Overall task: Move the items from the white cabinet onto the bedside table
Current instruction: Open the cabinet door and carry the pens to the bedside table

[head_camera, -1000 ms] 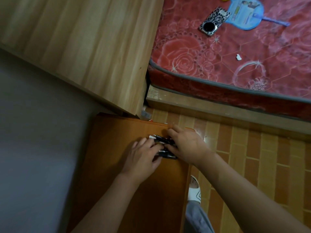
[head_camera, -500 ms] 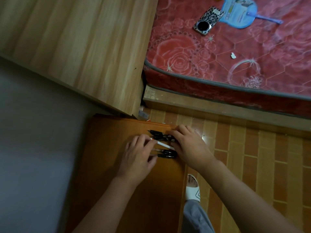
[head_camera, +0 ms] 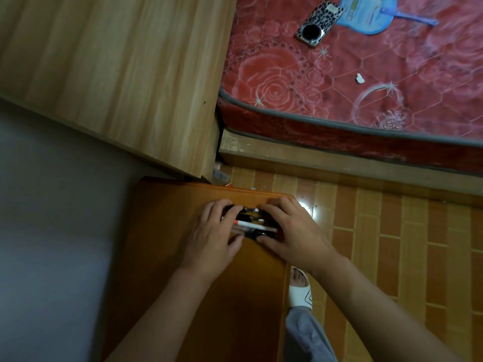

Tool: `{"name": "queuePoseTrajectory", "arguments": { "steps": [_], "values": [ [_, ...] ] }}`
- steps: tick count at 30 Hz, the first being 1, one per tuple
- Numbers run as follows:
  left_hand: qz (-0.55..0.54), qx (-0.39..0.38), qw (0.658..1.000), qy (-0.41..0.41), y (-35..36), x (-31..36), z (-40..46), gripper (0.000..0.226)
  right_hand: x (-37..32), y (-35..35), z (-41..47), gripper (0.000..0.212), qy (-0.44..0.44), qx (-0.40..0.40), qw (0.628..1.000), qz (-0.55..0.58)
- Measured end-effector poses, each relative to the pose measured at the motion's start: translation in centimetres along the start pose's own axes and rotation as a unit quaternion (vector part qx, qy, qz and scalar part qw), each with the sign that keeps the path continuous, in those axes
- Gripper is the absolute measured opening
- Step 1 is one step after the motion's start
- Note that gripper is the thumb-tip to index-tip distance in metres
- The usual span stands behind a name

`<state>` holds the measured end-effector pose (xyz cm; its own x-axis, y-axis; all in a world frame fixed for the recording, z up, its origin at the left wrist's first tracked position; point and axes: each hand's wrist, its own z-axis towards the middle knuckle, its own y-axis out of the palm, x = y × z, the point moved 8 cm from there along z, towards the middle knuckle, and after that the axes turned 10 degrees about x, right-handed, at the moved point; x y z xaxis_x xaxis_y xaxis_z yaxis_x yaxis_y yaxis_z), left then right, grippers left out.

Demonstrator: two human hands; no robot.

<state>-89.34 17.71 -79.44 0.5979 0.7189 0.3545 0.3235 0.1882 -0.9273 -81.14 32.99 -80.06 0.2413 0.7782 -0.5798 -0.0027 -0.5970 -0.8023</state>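
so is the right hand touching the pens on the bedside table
Touching. The head view shows the right hand with fingers curled over one end of the pens, which lie on the bedside table.

Pens (head_camera: pixel 252 224) on orange bedside table (head_camera: pixel 167 231)

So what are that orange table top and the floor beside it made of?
The table top looks like wood or wood veneer with a smooth orange-brown varnish; faint grain shows. The floor looks like glazed tile or printed vinyl in a brick pattern; a bright glare spot suggests gloss.
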Motion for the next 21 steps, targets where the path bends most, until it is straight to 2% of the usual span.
{"name": "queuePoseTrajectory", "arguments": {
  "steps": [3, 8, 18, 21],
  "values": [
    [0.005, 0.003, 1.000, 0.006, 0.0, 0.1, 0.1, 0.062, -0.1, 0.4, -0.7, 0.079, -0.026, -0.008, 0.998, -0.053],
    [0.002, 0.009, 1.000, 0.001, 0.0, 0.1, 0.8, 0.059, -0.1, 0.1, 0.0, 0.065, -0.023, 0.028, 0.998, -0.053],
    [-0.033, 0.011, 0.999, -0.003, -0.3, -0.3, 2.1, 0.061, 0.5, -0.3, 1.7, 0.067, -0.020, 0.024, 0.998, -0.050],
    [-0.037, 0.010, 0.999, -0.007, -0.4, -0.5, 1.6, 0.061, 0.9, -0.9, 1.3, 0.061, -0.007, 0.040, 0.999, -0.037]
  ]
}}
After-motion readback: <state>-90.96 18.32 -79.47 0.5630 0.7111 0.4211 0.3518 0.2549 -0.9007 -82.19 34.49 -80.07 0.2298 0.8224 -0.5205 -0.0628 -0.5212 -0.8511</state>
